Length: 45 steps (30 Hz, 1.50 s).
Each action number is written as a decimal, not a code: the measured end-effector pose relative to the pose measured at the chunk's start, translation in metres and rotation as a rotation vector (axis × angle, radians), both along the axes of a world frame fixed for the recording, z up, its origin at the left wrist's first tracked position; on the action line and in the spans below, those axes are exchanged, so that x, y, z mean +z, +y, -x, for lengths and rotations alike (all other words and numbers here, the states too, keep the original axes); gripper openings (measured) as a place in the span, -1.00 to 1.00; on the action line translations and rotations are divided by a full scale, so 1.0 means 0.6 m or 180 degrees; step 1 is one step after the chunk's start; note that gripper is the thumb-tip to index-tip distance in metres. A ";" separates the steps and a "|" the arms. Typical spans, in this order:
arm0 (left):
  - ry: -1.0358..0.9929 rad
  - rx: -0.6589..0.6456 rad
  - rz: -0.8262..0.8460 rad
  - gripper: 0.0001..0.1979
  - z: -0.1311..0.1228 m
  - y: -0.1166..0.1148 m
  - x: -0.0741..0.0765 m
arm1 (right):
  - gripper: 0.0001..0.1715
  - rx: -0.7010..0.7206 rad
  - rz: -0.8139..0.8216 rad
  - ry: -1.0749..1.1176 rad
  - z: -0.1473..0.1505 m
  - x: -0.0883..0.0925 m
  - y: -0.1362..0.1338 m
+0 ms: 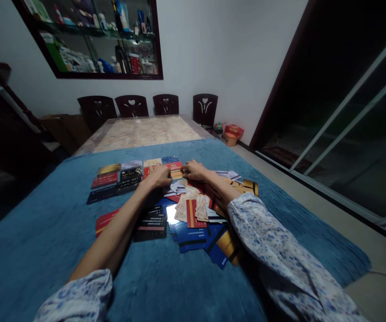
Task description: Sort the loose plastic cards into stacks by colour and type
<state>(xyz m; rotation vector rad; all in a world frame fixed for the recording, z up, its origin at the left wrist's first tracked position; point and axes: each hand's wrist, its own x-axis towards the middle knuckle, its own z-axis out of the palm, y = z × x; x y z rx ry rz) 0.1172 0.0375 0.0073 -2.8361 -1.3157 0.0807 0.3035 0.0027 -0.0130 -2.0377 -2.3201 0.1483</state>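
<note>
A beige-and-red card lies between my two hands at the right end of a laid-out group of cards. My left hand is bent over the group, its fingertips at the card's left side. From the right, my right hand pinches the card's edge with fingers and thumb. Left of my hands are rows of overlapping cards, among them a gold card, a red card and a black card. A loose heap holds blue cards, beige cards and a gold card.
A blue cloth covers the near part of the long table; its far end shows a patterned top. Black cards and a red card lie by my left forearm. Several dark chairs stand behind the table.
</note>
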 end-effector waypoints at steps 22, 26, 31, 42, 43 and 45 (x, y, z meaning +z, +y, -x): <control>-0.0594 -0.0581 -0.0227 -0.69 -0.027 -0.018 -0.018 | -0.53 -0.0478 -0.0447 0.0007 -0.079 -0.003 -0.104; -0.0652 -0.0890 -0.0196 -0.67 -0.040 -0.038 -0.026 | -0.52 -0.0483 -0.0449 0.0020 -0.089 -0.010 -0.128; -0.0714 -0.1080 -0.0132 -0.68 -0.056 -0.058 -0.031 | -0.51 -0.0505 -0.0370 -0.0028 -0.088 -0.017 -0.143; -0.0397 -0.1106 -0.0016 -0.64 -0.107 -0.071 -0.039 | -0.44 -0.0487 -0.0331 0.0020 -0.090 -0.031 -0.147; -0.0392 -0.1126 -0.0005 -0.64 -0.110 -0.073 -0.039 | -0.44 -0.0456 -0.0310 0.0038 -0.093 -0.033 -0.146; -0.0397 -0.1123 -0.0009 -0.64 -0.112 -0.075 -0.040 | -0.44 -0.0421 -0.0267 0.0072 -0.096 -0.035 -0.146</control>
